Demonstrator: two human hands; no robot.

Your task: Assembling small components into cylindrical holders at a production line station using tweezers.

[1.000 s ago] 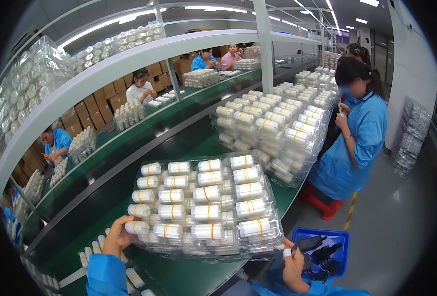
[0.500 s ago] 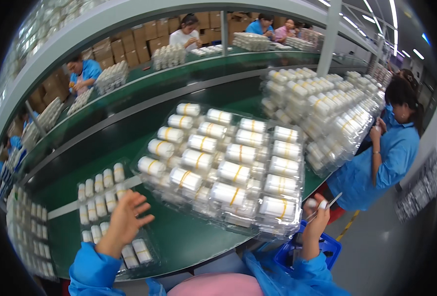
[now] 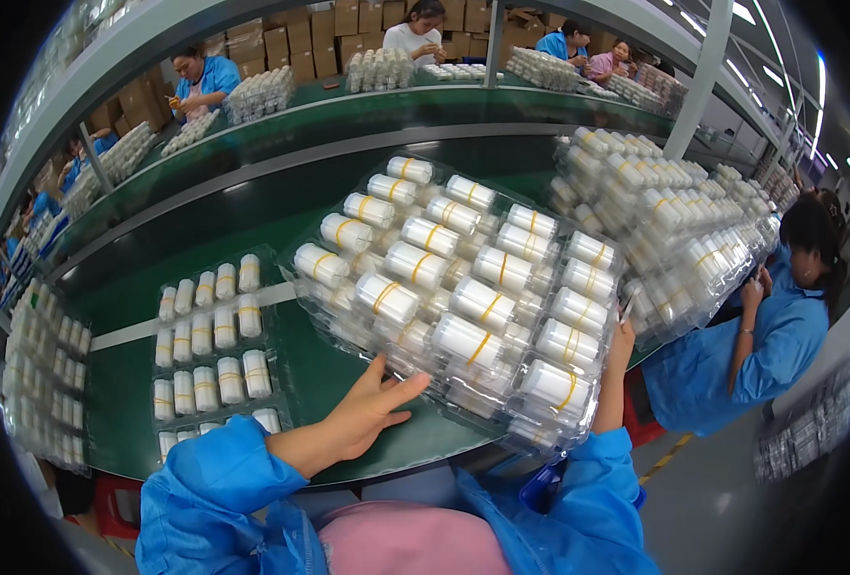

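Observation:
A stack of clear plastic trays [image 3: 415, 331] stands before me on the green bench. Its top tray holds rows of white rolls [image 3: 468, 340] with yellow bands. My left hand [image 3: 372, 412] is at the stack's near left edge, fingers apart, thumb against the tray rim. At the right side of the stack is my right hand [image 3: 619, 359], its fingers partly hidden by the trays. A thin, pale tool [image 3: 626, 311] sticks up from its fingertips. To the left, a single tray [image 3: 216, 350] of white banded rolls lies flat on the bench.
More tray stacks rise at the back right [image 3: 674, 220] and far left [image 3: 46, 383]. A co-worker in blue [image 3: 756, 335] sits at my right. Across the green bench [image 3: 195, 225], other people work before stacked cartons. A blue bin [image 3: 540, 489] sits below the bench edge.
My left hand has moved right, from beside the flat tray to the stack's near edge. My right hand has risen to the stack's right side. The view has shifted left.

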